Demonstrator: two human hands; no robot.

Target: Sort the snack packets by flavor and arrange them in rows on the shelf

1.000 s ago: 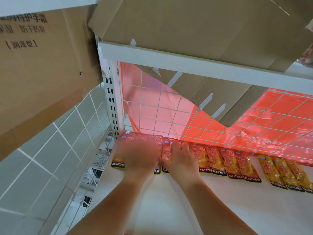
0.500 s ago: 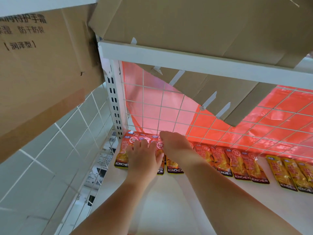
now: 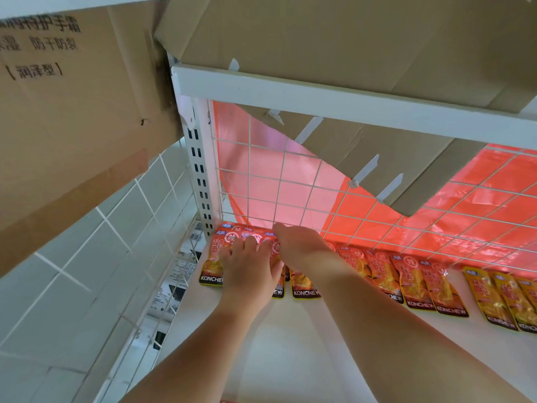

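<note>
Two bare forearms reach in from the lower edge over the white shelf [image 3: 290, 359].

The left hand [image 3: 250, 267] lies flat, palm down, fingers straight and slightly spread. It presses on the red-orange packets [image 3: 209, 267] at the left end of the row and grips nothing.

The right hand [image 3: 302, 245] sits just beside it, touching it, with the wrist bent and the knuckles uppermost. Its fingers turn down toward the top edges of the same packets and are hidden. Whether it holds one cannot be told.

The packets lie flat in one row along the back of the shelf, printed "KONCHEW" at their near ends. Further red-orange packets [image 3: 418, 283] continue the row to the right of the hands, edges overlapping. Yellow packets [image 3: 491, 298] follow after a small gap at the far right.

Behind the row stands a white wire grid [image 3: 279, 181] with a red plastic sheet [image 3: 479, 199] behind it. A slotted white upright [image 3: 200, 175] marks the left corner.

A white upper shelf rail [image 3: 319, 100] carries flattened cardboard [image 3: 348, 39]. A printed cardboard box [image 3: 72, 112] hangs at upper left over grey tiles [image 3: 58, 286].
</note>
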